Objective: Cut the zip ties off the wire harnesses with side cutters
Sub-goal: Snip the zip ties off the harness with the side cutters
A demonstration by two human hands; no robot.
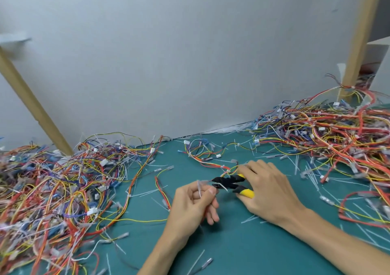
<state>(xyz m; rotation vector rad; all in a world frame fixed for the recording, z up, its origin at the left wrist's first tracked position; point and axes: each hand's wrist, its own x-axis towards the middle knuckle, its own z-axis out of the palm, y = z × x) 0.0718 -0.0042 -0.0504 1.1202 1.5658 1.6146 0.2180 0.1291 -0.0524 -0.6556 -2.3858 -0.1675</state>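
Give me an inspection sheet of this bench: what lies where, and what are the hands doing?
Surface: green mat, flat.
Job's things: side cutters, tip toward a white zip tie; loose harness lying beyond them.
Clutter: cut tie pieces scattered across the mat.
Grippers: right hand grips the side cutters; left hand pinches the zip tie.
Cables: tangled wire piles at left and right.
Surroundings: grey wall; wooden posts at left and right.

Two bare forearms showed, the left forearm (160,251) and the right forearm (341,236), uncovered from the near edge to the wrists. The left hand (190,205) and the right hand (272,192) were bare too, with slim fingers (213,215) and short, trimmed nails.
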